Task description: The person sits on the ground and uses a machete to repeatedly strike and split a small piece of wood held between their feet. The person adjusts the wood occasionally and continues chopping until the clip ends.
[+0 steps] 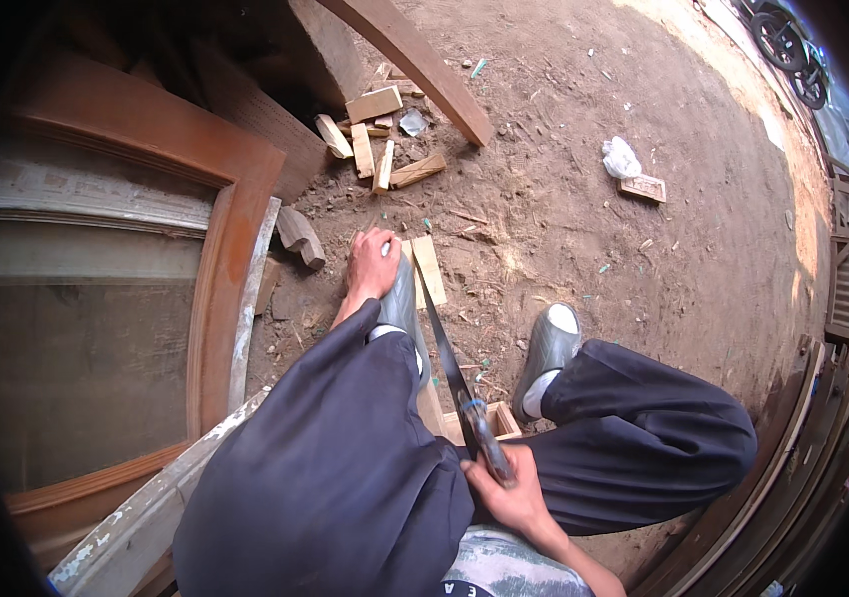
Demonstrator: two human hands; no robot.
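Note:
My right hand (pixel 512 488) is closed round the handle of a hand saw (pixel 450 360) in front of my lap. The saw's long dark blade points away from me, its far end against a pale wooden board (pixel 428 273) on the ground. My left hand (pixel 375 261) is down by the toe of my left grey shoe (pixel 401 303), fingers curled at the far end of the wood. A small whitish bit shows by its thumb; what the fingers grip is mostly hidden. The left shoe presses on the wood. Beneath the saw handle is a small wooden box frame (pixel 500 422).
Several pale wood offcuts (pixel 373 139) lie beyond my left hand. A brown framed door or window panel (pixel 213 328) leans at left. A curved beam (pixel 434 80) slants overhead. A white plastic bag (pixel 621 157) lies by a wood block (pixel 643 188). Planks (pixel 792 478) are stacked at right.

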